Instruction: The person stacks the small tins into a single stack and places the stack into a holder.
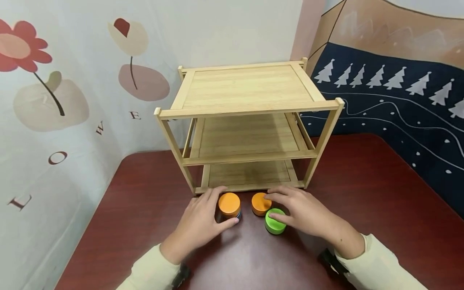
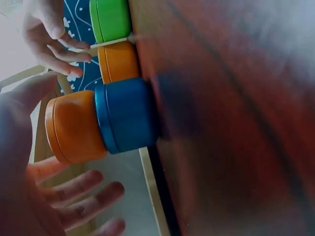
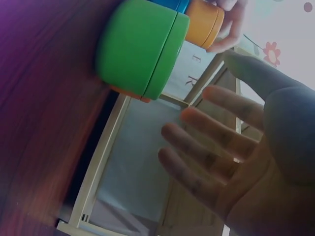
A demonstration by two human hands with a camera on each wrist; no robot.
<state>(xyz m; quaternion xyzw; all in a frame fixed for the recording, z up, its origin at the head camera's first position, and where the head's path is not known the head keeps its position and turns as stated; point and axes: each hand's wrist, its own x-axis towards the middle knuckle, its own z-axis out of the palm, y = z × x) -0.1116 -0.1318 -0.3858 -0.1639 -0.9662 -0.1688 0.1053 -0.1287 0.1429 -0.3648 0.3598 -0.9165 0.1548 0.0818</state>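
Note:
An orange lidded round tin stands stacked on a blue tin. My left hand is spread around this stack's left side, thumb in front and fingers behind; it does not clearly grip either tin. Right of the stack, another orange tin stands on the table behind a green tin. My right hand hovers at their right with fingers apart, its thumb over the green tin and a finger over the orange one. In the right wrist view its palm holds nothing.
A three-tier wooden rack stands right behind the tins on the dark red table. A flower-printed cloth hangs at the left and back, and a navy tree-printed panel at the right.

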